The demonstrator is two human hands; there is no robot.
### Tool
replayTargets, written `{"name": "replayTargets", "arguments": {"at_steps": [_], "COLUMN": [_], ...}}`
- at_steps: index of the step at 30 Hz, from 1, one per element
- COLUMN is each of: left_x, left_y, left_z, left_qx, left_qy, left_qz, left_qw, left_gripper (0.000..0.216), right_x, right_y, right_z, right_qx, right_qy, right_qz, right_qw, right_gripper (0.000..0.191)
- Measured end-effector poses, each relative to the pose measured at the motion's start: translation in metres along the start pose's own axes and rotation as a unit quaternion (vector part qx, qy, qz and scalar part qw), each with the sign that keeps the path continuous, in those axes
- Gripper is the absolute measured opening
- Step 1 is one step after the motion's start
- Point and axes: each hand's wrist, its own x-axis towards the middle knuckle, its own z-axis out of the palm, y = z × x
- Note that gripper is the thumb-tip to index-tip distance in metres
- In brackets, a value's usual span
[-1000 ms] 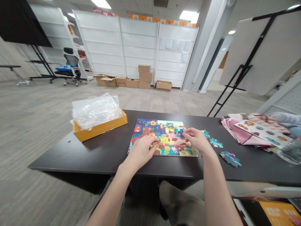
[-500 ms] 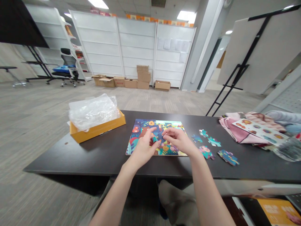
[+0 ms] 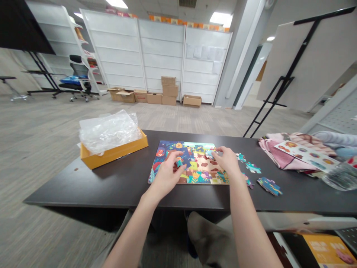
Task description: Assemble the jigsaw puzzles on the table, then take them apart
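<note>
A colourful jigsaw puzzle (image 3: 205,163) lies on the dark table, showing a brown-patched cream area at its middle. Over its left half, my left hand (image 3: 169,169) curls around a dark blue and teal puzzle piece (image 3: 179,162), thumb and index finger at its sides. My right hand (image 3: 227,162) is at the puzzle's upper right, fingertips on a pale blue puzzle piece (image 3: 210,154). Whether that piece lies flat in the picture is hard to tell. Right of the hand are several loose pieces, among them a teal piece (image 3: 253,168) and a dark blue piece (image 3: 269,186).
A yellow box (image 3: 118,152) holding clear plastic wrap (image 3: 110,132) stands on the table's left. At the right are folded pink cloths (image 3: 272,150), a sticker sheet (image 3: 304,154) and a clear plastic package (image 3: 341,176). Cardboard boxes (image 3: 169,91) stand by the far white shelving.
My hands have moved apart: the right one shifted right and slightly up across the puzzle, the left one slightly left with its piece. The puzzle's brown-patched middle is now uncovered.
</note>
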Motion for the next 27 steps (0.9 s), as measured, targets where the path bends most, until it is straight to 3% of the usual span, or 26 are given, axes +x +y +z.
{"name": "replayTargets", "arguments": {"at_steps": [3, 7, 16, 22, 27], "left_x": [0.003, 0.006, 0.004, -0.001, -0.003], "left_y": [-0.001, 0.002, 0.015, 0.011, 0.004], "left_z": [0.004, 0.007, 0.007, 0.001, -0.003], "left_qx": [-0.014, -0.001, 0.076, 0.082, 0.062], "left_qy": [0.007, 0.007, -0.006, -0.012, -0.009], "left_qz": [0.002, 0.010, 0.013, 0.023, 0.025], "left_qw": [1.000, 1.000, 0.997, 0.996, 0.998], "left_gripper": [0.041, 0.044, 0.045, 0.045, 0.044], "right_x": [0.000, 0.001, 0.000, 0.003, 0.005], "right_y": [-0.007, -0.011, 0.000, 0.009, 0.039], "right_z": [0.008, 0.013, 0.011, 0.000, -0.014], "right_qx": [-0.007, -0.001, 0.110, 0.325, 0.320], "right_qy": [-0.025, -0.038, 0.012, 0.017, 0.117], "right_qz": [-0.038, -0.038, -0.061, 0.000, 0.078], "right_qw": [0.999, 0.999, 0.992, 0.945, 0.937], "right_gripper": [0.036, 0.039, 0.027, 0.036, 0.040]}}
